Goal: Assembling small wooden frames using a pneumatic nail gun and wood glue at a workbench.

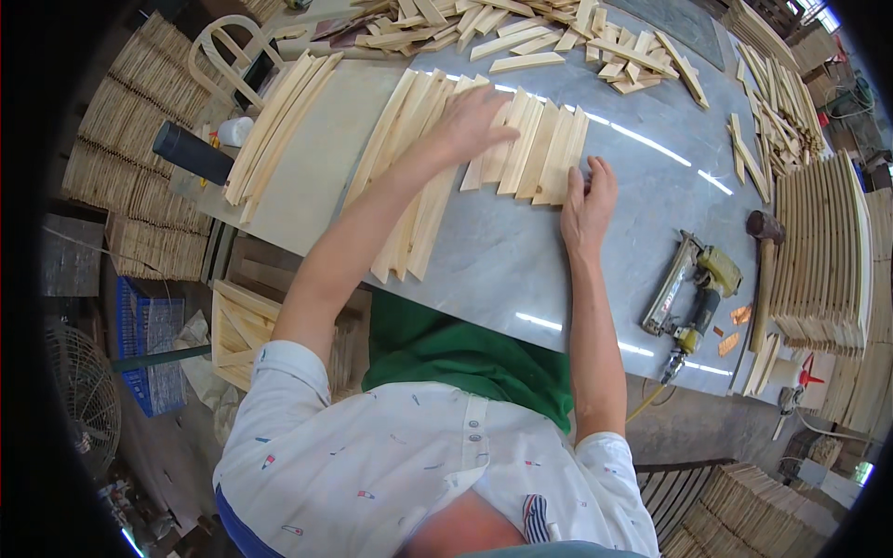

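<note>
A row of short pale wooden slats [551, 153] with slanted ends lies side by side on the grey tabletop [484, 251]. To their left rests a group of longer wooden slats [395, 177]. My left hand [473, 126] reaches over the far part of the slats, between the long and short ones, its thumb spread from the fingers. It hides the slats beneath it. Beside the right end of the short row is my right hand [591, 206], palm turned inward, with a gap between thumb and slightly bent fingers. Whether it touches the last slat is hard to tell.
A nail gun [699, 284] with a yellow hose and a mallet [765, 232] lie at the right. Loose wood pieces [549, 37] are heaped at the far side. Curved slats [284, 130] and a dark cylinder [193, 153] stand left; stacked wooden parts [819, 251] rise at the right edge.
</note>
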Demonstrator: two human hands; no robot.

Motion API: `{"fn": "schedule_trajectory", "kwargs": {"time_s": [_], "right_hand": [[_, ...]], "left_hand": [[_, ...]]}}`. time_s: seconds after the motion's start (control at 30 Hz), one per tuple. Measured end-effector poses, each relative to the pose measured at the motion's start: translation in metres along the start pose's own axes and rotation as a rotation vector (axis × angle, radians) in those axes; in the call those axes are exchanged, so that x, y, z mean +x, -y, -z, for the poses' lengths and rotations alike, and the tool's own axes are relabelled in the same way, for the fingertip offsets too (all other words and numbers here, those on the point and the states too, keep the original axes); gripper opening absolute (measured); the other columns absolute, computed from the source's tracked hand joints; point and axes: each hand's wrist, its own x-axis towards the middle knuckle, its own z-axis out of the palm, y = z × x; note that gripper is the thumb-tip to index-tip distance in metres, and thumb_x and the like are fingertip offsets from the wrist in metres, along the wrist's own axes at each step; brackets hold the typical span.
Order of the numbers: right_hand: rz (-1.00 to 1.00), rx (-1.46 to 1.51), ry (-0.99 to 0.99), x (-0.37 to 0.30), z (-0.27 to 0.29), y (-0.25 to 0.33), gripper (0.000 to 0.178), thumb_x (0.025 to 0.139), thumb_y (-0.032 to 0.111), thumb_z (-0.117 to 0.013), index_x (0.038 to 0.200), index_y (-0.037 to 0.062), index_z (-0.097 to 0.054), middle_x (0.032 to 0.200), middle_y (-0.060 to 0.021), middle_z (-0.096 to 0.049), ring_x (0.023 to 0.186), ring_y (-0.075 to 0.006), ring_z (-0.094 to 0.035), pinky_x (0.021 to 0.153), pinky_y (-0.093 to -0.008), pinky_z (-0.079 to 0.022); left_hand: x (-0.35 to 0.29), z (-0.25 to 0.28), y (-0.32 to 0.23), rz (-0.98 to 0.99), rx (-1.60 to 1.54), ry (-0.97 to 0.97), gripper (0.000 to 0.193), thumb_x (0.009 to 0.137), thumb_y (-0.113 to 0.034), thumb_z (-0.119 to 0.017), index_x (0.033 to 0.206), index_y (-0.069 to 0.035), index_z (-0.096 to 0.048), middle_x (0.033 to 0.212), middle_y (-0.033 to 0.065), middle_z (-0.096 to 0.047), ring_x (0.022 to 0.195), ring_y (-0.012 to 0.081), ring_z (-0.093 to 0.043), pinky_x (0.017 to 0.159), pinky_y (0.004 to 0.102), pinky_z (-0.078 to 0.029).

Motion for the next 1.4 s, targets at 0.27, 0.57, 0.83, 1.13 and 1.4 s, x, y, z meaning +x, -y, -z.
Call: {"fn": "schedule_trajectory", "kwargs": {"time_s": [0.27,0.57,0.83,1.13,1.4], "right_hand": [[-0.228,0.301,-0.004,0.005,0.012,0.008,0.025,0.088,0.008,-0.056,0.112,-0.0014,-0.055,0.102,-0.013,-0.055,0.088,-0.0212,-0.054,0.078,-0.0318,-0.045],[-0.294,0.373,0.007,0.01,0.011,0.004,0.022,0.093,0.009,-0.052,0.113,-0.001,-0.057,0.107,-0.0084,-0.059,0.095,-0.0157,-0.055,0.083,-0.0281,-0.045],[-0.23,0.348,-0.046,0.011,0.009,0.001,0.019,0.087,0.004,-0.056,0.105,-0.0012,-0.057,0.097,-0.0115,-0.057,0.084,-0.0212,-0.055,0.074,-0.0313,-0.046],[-0.247,0.336,-0.013,0.012,0.013,0.002,0.019,0.089,0.006,-0.054,0.107,-0.0012,-0.058,0.1,-0.0087,-0.059,0.088,-0.0169,-0.056,0.08,-0.0286,-0.046],[-0.247,0.34,-0.008,0.011,0.013,0.005,0.019,0.089,0.005,-0.054,0.107,-0.0012,-0.058,0.098,-0.0087,-0.058,0.088,-0.0174,-0.056,0.08,-0.0284,-0.045]], "left_hand": [[0.116,0.001,0.084,0.061,0.145,-0.066,0.043,0.077,-0.019,-0.064,0.116,-0.001,-0.057,0.114,0.0202,-0.058,0.107,0.0352,-0.054,0.091,0.0413,-0.043],[0.164,-0.023,0.087,0.186,0.393,0.176,0.028,0.076,-0.014,-0.055,0.1,-0.001,-0.063,0.092,0.0201,-0.066,0.091,0.0386,-0.061,0.083,0.0452,-0.048],[0.175,0.024,0.041,0.289,0.376,0.316,0.02,0.074,-0.016,-0.057,0.084,0.0,-0.062,0.075,0.0166,-0.065,0.069,0.0284,-0.064,0.062,0.0403,-0.049],[0.251,-0.036,-0.027,0.239,-0.037,0.3,0.035,0.075,-0.029,-0.062,0.09,0.003,-0.063,0.086,0.0272,-0.064,0.085,0.0379,-0.063,0.073,0.0458,-0.049],[0.273,-0.121,-0.023,-0.29,0.151,-0.147,0.034,0.079,-0.026,-0.063,0.1,0.0,-0.055,0.091,0.0193,-0.06,0.083,0.0289,-0.062,0.071,0.0406,-0.05]]}}
